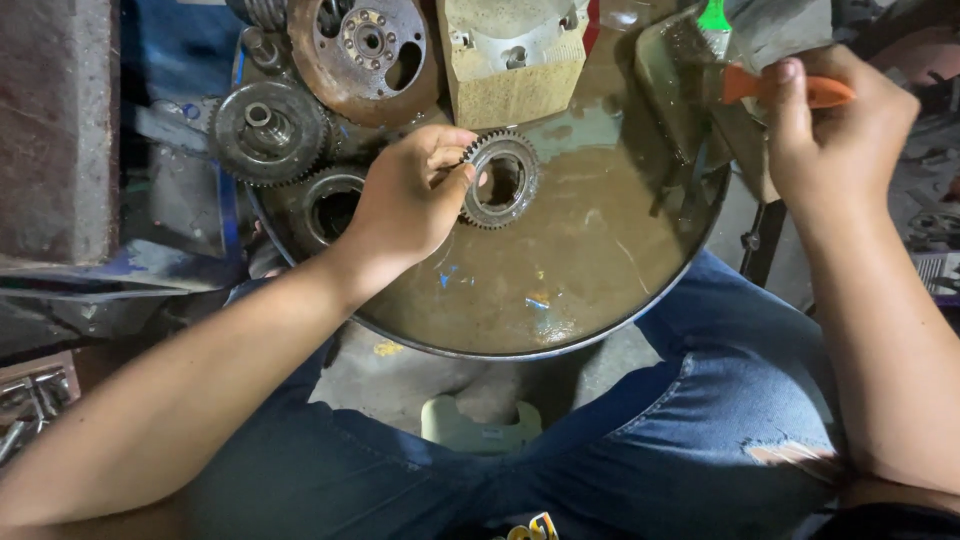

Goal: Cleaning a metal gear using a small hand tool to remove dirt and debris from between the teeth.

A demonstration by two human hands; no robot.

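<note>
**Wet ring gear pinched over a basin of murky liquid**

My left hand (405,200) pinches a toothed steel ring gear (500,180) by its left rim, thumb and fingertips closed on the edge, holding it just above or at the brown liquid in a round metal basin (560,345) that sits before my knees. My right hand (835,125) is closed around the orange handle of a brush (790,90) over the basin's far right rim.

I judge the gear to be rigid, solid and fairly heavy for its size, and slick, since it looks wet and oily. The teeth give the only bite; a grip hooked through the open centre, thumb inside and fingers on the teeth, would seem surer than an edge pinch.

Left of it, other gears (268,130) lie at the basin's edge, a rusty perforated disc (365,50) behind them, and a pale block (512,55) stands at the far side.
</note>
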